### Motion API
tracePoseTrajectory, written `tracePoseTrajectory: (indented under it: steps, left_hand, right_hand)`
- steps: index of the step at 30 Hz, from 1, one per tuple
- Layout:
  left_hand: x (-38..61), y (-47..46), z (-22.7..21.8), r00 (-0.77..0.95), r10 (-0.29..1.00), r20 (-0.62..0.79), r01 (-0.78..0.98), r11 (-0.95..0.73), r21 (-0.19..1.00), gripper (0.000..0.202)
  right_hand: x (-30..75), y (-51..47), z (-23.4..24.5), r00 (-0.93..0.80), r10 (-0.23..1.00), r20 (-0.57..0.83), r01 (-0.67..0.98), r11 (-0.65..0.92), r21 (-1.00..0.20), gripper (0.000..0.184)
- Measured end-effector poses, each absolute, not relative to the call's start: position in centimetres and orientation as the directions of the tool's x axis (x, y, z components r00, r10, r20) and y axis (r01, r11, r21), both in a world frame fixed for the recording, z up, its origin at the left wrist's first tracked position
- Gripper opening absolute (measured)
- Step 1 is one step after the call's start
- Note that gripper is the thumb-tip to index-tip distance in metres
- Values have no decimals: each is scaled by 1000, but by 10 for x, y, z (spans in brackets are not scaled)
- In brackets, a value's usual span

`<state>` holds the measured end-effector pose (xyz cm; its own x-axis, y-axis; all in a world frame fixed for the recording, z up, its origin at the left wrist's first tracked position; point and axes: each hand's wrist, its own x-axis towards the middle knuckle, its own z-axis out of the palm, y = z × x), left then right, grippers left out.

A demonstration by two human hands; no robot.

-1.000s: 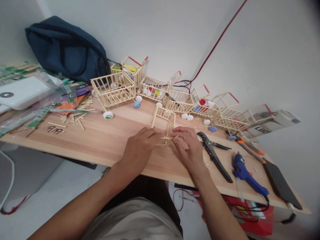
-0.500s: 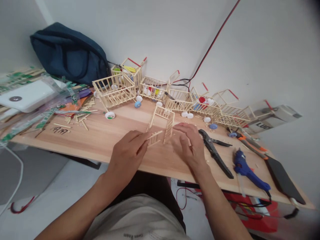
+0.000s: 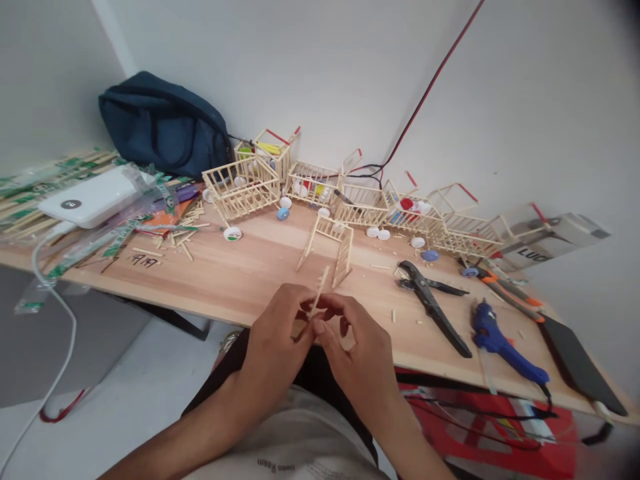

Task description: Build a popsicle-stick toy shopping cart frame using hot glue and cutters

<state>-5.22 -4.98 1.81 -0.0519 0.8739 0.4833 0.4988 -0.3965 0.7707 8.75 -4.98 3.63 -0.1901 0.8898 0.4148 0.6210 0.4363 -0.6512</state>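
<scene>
Close to the table's front edge, my left hand point(image 3: 280, 333) is closed on a small ladder-like panel of wooden sticks point(image 3: 321, 288), tilted upright and seen nearly edge-on. My right hand point(image 3: 359, 343) meets it there, thumb and fingers pinching the panel's lower end; the fingertips partly hide that end. Just beyond the hands stands an unfinished-looking three-sided stick frame point(image 3: 343, 257) with slatted sides. Several small stick carts with bottle-cap wheels stand behind it, among them one cart point(image 3: 243, 190) at the left and another cart point(image 3: 465, 230) at the right.
To the right lie black-handled pliers point(image 3: 433, 307), a blue glue gun point(image 3: 505, 340), orange-handled pliers point(image 3: 515, 293) and a dark flat slab point(image 3: 580, 360). A white power bank point(image 3: 95, 197), plastic wrappers and loose sticks point(image 3: 187, 230) cover the left. A blue bag point(image 3: 165, 127) leans at the wall.
Both hands have drawn back toward the table's front edge and come together. The panel has turned upright, and my right hand has moved from beside the frame to pinch it.
</scene>
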Motion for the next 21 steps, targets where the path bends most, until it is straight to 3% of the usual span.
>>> tracePoseTrajectory:
  steps: [7,11,14,18,21]
  left_hand:
    - [-47,-61,12,142,829,540,510,-529,678,31]
    - [-47,-65,11,240,784,573,541,-598,592,30]
    - [-60,-55,20,202,735,647,577,-623,528,22]
    - [-96,-13,42,-7,776,630,632,-485,605,17]
    - [-114,26,50,69,833,548,560,-487,670,21]
  right_hand:
    - [99,-54,30,-73,966,249,555,247,-794,16]
    - [109,-53,23,-25,981,190,515,176,-839,16]
    - [119,-47,23,15,986,164,536,131,-834,18]
    - [133,-38,31,32,980,199,578,144,-803,18]
    - [140,-34,38,8,969,246,640,185,-746,15]
